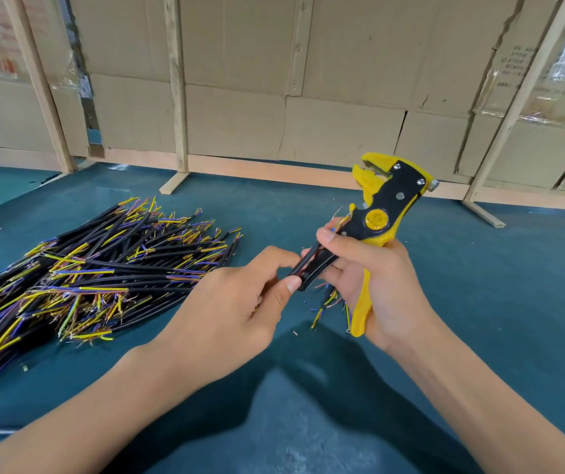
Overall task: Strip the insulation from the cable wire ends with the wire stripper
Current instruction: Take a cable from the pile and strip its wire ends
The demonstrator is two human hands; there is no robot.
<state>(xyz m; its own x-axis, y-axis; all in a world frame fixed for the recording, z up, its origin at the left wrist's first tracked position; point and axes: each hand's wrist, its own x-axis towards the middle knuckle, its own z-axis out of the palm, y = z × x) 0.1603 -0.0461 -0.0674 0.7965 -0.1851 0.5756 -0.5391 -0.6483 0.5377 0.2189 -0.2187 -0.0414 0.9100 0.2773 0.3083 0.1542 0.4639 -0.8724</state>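
We see a glossy yellow and black plastic stripper (385, 213) with shiny metal screws, smooth black-sheathed cables (96, 275) left, a matt teal tabletop (479, 285), rough cardboard (274, 80) far behind.

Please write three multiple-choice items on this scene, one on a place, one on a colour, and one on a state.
1. Where does the pile of cables lie?
A. left of both hands
B. right of both hands
C. on the cardboard wall

2. What colours is the wire stripper?
A. red and white
B. yellow and black
C. all green

3. What is the right hand doing?
A. resting flat
B. hanging idle
C. gripping the stripper

Key: 1 A, the pile sits on the mat beyond the left hand; 2 B, yellow body, black plates; 3 C, fingers wrap its handles.
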